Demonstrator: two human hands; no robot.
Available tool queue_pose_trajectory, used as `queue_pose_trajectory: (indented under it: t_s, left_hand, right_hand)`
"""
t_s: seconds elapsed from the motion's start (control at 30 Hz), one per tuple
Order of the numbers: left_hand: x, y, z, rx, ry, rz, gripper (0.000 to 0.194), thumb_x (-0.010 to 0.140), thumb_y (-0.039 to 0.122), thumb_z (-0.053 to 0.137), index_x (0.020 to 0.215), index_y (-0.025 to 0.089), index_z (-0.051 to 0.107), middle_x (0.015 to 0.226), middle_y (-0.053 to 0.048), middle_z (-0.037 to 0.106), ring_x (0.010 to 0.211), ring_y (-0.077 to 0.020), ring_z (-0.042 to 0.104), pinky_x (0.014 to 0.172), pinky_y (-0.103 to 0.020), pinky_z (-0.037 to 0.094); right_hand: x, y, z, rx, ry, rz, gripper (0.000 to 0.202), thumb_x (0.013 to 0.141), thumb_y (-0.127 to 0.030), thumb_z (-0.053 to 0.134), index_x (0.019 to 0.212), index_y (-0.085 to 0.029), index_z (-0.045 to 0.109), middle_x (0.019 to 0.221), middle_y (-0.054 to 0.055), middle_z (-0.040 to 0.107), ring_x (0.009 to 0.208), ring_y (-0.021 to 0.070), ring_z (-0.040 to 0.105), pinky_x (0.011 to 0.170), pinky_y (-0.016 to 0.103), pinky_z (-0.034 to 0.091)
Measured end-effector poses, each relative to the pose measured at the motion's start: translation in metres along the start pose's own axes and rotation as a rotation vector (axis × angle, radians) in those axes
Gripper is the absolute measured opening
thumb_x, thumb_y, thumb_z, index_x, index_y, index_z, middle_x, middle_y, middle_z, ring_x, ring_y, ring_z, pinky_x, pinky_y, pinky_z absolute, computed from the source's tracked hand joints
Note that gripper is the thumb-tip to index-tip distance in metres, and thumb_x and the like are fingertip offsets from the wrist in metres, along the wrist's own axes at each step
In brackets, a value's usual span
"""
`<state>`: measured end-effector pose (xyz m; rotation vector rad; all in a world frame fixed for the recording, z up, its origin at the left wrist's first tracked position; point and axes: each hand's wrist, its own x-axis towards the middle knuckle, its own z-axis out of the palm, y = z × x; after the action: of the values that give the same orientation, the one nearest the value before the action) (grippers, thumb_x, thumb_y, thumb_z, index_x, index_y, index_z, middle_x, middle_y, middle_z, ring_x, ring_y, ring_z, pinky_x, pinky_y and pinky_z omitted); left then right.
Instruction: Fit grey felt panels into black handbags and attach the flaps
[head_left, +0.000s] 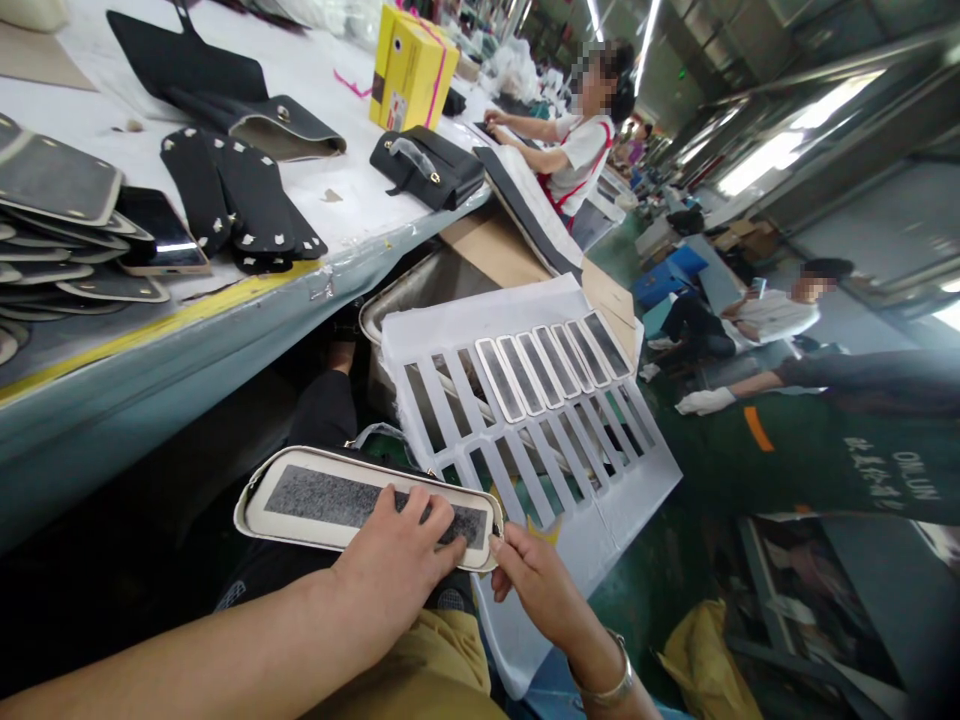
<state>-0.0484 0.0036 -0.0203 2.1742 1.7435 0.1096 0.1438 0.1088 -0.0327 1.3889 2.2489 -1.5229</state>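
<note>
I have the left hand [397, 560] laid flat, fingers spread, on the grey felt-like centre of an oblong cream-edged bag panel [360, 505] that rests across the lap, below the edge of the surface [187, 330]. The right hand [536, 585] pinches the panel's right end between thumb and fingertips, so both hands are on the same piece; neither is closed into a fist.

Just beyond the panel lies a white die-cut sheet [525, 400] with two rows of narrow slots. Most slots look emptied, since I can see through them, while a group at the upper right still shows framed strips in place. I judge the work is well under way: a stack of similar flat panels [60, 230] sits at the left of the surface, overlapping one another, and the one in hand is not yet among them.

Also on the surface are a fan of black studded pieces [240, 205], a phone [161, 235] beside the stack, a black bag flap [225, 95], a small black handbag [427, 165] and a yellow box [412, 65]. Another person sits working further along, and a gloved hand [701, 400] reaches in from the right, well apart from mine. The die-cut sheet crowds the space right of the lap.
</note>
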Motion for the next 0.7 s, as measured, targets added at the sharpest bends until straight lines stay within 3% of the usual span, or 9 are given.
queue_pose_trajectory:
  t_s: [0.13, 0.23, 0.33, 0.6, 0.7]
  left_hand:
    - [0.001, -0.001, 0.002, -0.017, -0.01, 0.0, 0.051, 0.076, 0.04, 0.062, 0.126, 0.033, 0.049, 0.126, -0.012, 0.044, 0.111, -0.0351, 0.039, 0.085, -0.054, 0.037]
    - [0.0, -0.001, 0.005, -0.018, 0.014, -0.004, 0.046, 0.079, 0.039, 0.058, 0.124, 0.033, 0.05, 0.126, -0.012, 0.044, 0.111, -0.0355, 0.039, 0.085, -0.055, 0.037]
    - [-0.001, -0.001, 0.007, -0.017, 0.034, -0.004, 0.043, 0.08, 0.039, 0.057, 0.123, 0.033, 0.051, 0.126, -0.012, 0.044, 0.11, -0.0352, 0.04, 0.084, -0.056, 0.037]
    - [0.0, -0.002, 0.005, -0.044, 0.023, -0.027, 0.042, 0.08, 0.042, 0.058, 0.121, 0.034, 0.053, 0.127, -0.011, 0.043, 0.112, -0.0343, 0.039, 0.086, -0.054, 0.035]
    - [0.0, -0.001, 0.004, -0.046, 0.03, -0.026, 0.041, 0.081, 0.041, 0.057, 0.121, 0.034, 0.053, 0.126, -0.011, 0.044, 0.111, -0.0339, 0.04, 0.086, -0.054, 0.036]
  right_hand:
    - [0.001, 0.004, -0.007, 0.145, -0.103, -0.097, 0.025, 0.085, -0.043, 0.05, 0.083, -0.018, 0.05, 0.074, 0.0, 0.055, 0.069, 0.0137, 0.058, 0.066, 0.028, 0.047]
    - [0.006, 0.012, -0.006, 0.488, -0.212, -0.061, 0.032, 0.084, -0.05, 0.043, 0.082, -0.018, 0.049, 0.073, 0.002, 0.055, 0.068, 0.0149, 0.056, 0.068, 0.032, 0.048]
    - [0.01, 0.019, 0.001, 0.718, -0.199, -0.034, 0.03, 0.084, -0.048, 0.042, 0.079, -0.019, 0.048, 0.068, 0.001, 0.052, 0.063, 0.014, 0.052, 0.063, 0.03, 0.046]
    - [0.008, 0.022, 0.017, 0.795, -0.112, -0.091, 0.028, 0.085, -0.049, 0.044, 0.084, -0.021, 0.048, 0.08, 0.003, 0.048, 0.07, 0.0143, 0.048, 0.064, 0.027, 0.044]
    - [0.007, 0.02, 0.014, 0.628, -0.084, -0.081, 0.025, 0.086, -0.046, 0.043, 0.086, -0.021, 0.046, 0.079, 0.002, 0.049, 0.071, 0.0148, 0.049, 0.065, 0.028, 0.044]
